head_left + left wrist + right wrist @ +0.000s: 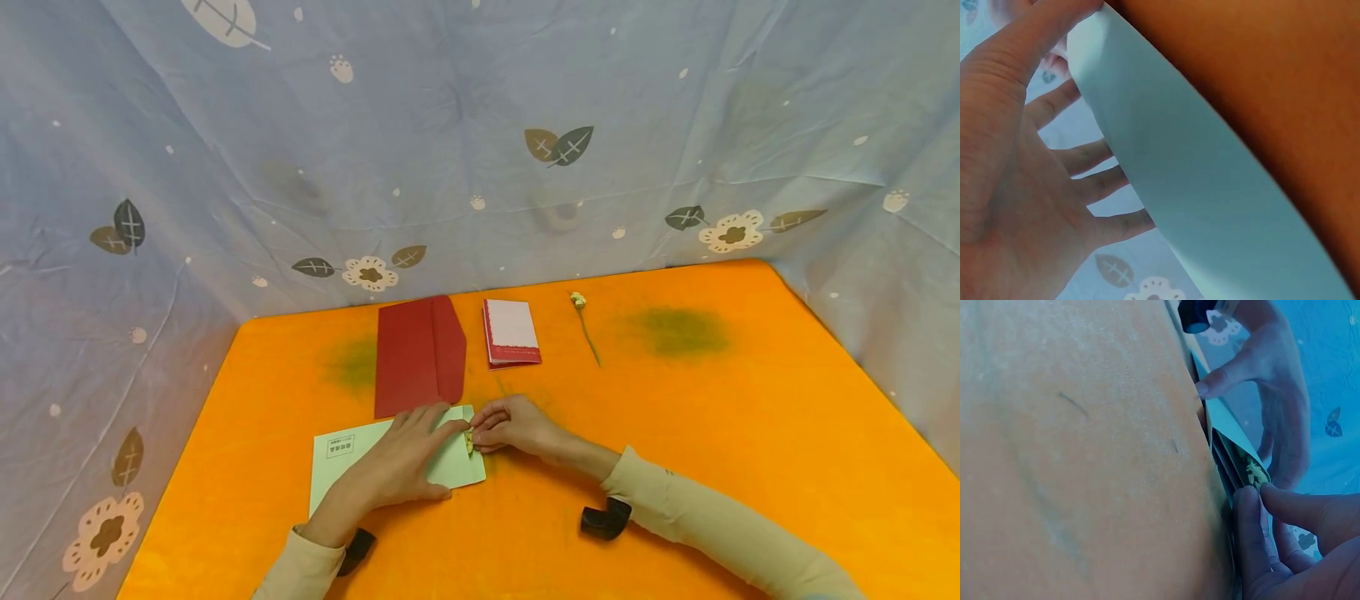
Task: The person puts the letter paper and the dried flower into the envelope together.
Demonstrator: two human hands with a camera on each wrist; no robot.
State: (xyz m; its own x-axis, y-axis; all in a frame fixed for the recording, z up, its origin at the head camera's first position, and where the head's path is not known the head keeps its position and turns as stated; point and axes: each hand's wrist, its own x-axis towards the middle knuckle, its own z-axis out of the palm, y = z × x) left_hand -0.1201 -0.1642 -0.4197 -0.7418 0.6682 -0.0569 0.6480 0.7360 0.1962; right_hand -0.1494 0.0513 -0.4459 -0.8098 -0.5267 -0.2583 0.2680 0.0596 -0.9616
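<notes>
A pale green envelope (462, 470) lies flat near the front of the table. My left hand (397, 462) spreads over it, thumb by its near edge, fingers reaching its far side. From the left wrist view the fingers look straight, their tips hidden behind the envelope (1172, 150). My right hand (510, 425) is at the envelope's right end and pinches a small yellowish dried flower head (470, 442) between thumb and fingertips. The envelope's mouth gapes in the right wrist view, with the flower head (1255, 474) right inside it; its stem is hidden.
Behind the envelope lies a red envelope (408, 358), flap to the right. A folded white-and-red card (512, 329) is to its right, then a dried flower on a stem (579, 304). Patterned blue cloth (465, 167) hangs behind the orange table (712, 433).
</notes>
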